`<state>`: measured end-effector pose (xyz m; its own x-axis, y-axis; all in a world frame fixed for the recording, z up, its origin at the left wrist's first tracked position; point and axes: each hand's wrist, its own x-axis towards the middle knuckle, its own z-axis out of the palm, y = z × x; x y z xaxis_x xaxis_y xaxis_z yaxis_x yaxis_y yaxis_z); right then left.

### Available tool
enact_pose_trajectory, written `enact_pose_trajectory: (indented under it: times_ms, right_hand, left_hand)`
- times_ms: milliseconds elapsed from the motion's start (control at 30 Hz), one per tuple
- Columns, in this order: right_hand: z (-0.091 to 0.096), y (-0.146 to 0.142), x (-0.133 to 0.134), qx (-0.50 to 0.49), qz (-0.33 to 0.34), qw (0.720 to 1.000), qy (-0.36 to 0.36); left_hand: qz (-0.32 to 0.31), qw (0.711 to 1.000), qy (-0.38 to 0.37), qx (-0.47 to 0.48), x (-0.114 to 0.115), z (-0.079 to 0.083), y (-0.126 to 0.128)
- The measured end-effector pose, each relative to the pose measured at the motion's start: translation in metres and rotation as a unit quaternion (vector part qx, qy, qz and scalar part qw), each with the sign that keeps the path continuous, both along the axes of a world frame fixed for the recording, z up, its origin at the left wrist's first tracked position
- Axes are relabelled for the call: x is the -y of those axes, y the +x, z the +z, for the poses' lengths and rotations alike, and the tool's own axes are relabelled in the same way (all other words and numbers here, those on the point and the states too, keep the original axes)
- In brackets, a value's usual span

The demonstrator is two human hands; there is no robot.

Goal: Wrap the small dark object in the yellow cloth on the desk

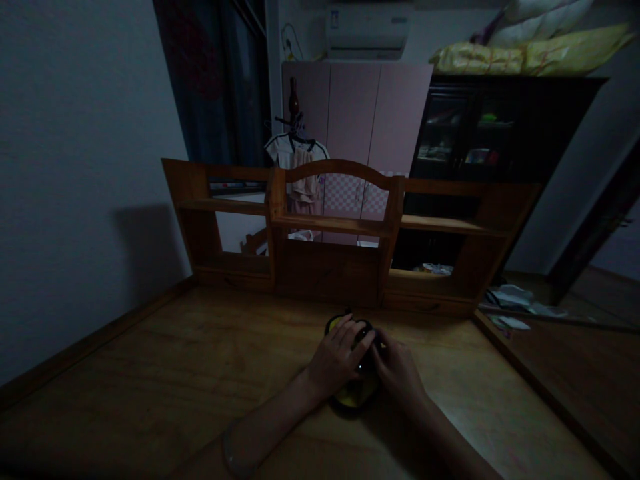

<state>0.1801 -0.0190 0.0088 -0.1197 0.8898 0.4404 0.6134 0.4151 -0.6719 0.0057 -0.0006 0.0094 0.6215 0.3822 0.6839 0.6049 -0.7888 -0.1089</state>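
Note:
The room is dim. On the wooden desk (pixel 175 387) lies a small yellow and black object (pixel 353 396), round in outline; I cannot make out what it is. My left hand (pixel 336 360) rests over its top with the fingers curved around it. From the right, my right hand (pixel 399 372) grips it, fingers bent against its side. Most of the object is hidden under both hands. A thin bracelet (pixel 231 448) circles my left forearm.
A wooden shelf unit (pixel 330 227) stands along the desk's back edge, just behind the hands. Beyond it are a pink wardrobe (pixel 360 113), hanging clothes (pixel 295 160) and a dark glass cabinet (pixel 465 140). A wall runs along the left; papers (pixel 510 297) lie off the right side.

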Motion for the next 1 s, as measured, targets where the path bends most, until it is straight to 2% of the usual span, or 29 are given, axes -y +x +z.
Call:
enact_pose_trajectory:
  times_ms: [1000]
  right_hand:
    - [0.0002, 0.0001, -0.0001, -0.001, -0.009, 1.0, 0.014]
  left_hand:
    - [0.002, 1.0, 0.006, 0.008, -0.0011, -0.0018, 0.0003]
